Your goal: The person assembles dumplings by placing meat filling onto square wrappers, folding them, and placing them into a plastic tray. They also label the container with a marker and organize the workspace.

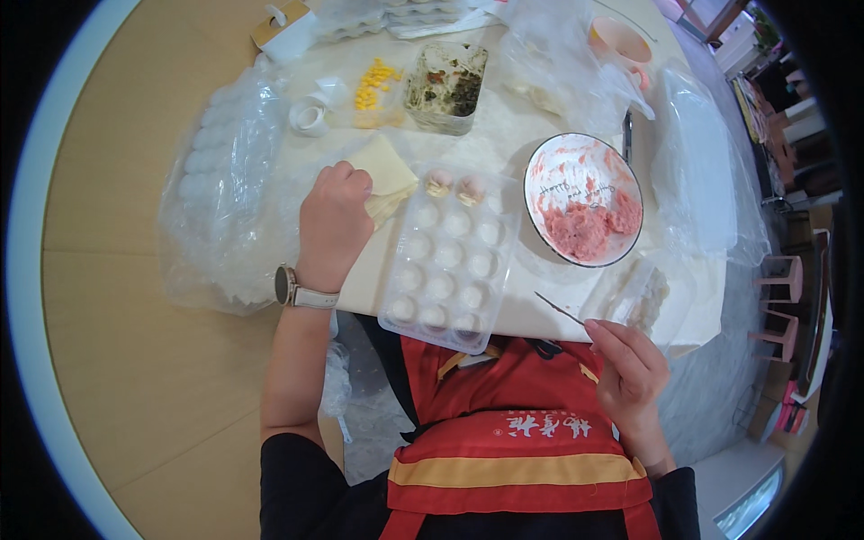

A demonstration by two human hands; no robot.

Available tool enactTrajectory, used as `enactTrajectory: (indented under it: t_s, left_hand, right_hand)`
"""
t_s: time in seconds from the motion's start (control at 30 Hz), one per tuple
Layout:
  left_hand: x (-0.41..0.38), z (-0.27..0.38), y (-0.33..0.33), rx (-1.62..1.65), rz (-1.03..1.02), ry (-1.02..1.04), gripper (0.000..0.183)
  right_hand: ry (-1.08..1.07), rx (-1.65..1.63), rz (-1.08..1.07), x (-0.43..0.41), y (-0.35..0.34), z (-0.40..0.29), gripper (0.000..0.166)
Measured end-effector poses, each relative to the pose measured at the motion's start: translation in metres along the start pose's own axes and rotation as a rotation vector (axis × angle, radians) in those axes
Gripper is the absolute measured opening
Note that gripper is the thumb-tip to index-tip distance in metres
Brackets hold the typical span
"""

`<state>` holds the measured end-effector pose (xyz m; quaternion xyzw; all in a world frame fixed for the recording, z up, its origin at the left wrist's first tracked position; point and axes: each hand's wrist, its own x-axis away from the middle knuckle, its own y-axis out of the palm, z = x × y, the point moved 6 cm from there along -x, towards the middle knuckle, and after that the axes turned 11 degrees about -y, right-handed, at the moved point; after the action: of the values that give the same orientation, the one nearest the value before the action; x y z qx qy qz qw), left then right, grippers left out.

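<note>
My left hand [339,219] is curled over a stack of square yellowish dough wrappers [386,169], its fingers pinching at the near left edge; the fingertips are partly hidden. A watch sits on that wrist. In my right hand [631,368] a thin dark stick [559,308] is held between thumb and fingers, its tip pointing up and left. Between the hands lies a clear plastic tray [440,270] with round hollows, overhanging the table's front edge. Two filled dumplings [439,183] sit in its far row. To the right, a white dark-rimmed bowl [543,162] holds pink minced meat [582,229].
Beyond the tray are a clear container of dark filling [466,91], yellow corn kernels [375,82] and a white roll [310,117]. Bagged trays [226,148] stand left, a pink cup [617,44] far right. A bag with pale contents [648,300] lies near my right hand.
</note>
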<state>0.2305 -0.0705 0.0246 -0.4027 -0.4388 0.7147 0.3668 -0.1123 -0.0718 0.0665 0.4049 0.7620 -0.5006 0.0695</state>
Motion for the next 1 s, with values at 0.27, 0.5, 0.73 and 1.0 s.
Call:
enactTrajectory:
  t_s: [0.27, 0.5, 0.73, 1.0]
  left_hand:
    - [0.000, 0.025, -0.008, 0.097, -0.002, 0.045, 0.010]
    - [0.002, 0.023, 0.015, 0.015, -0.122, 0.061, 0.016]
    - [0.003, 0.017, 0.015, 0.125, -0.100, 0.096, 0.009]
    - [-0.002, -0.009, 0.020, 0.400, -0.156, -0.004, 0.008]
  right_hand:
    - [-0.056, 0.006, 0.011, -0.006, 0.006, -0.004, 0.046]
    - [-0.032, 0.004, 0.001, -0.005, 0.007, -0.004, 0.047]
    - [-0.084, -0.027, -0.024, -0.011, 0.015, -0.008, 0.050]
    - [0.111, -0.177, 0.001, -0.023, 0.025, -0.004, 0.043]
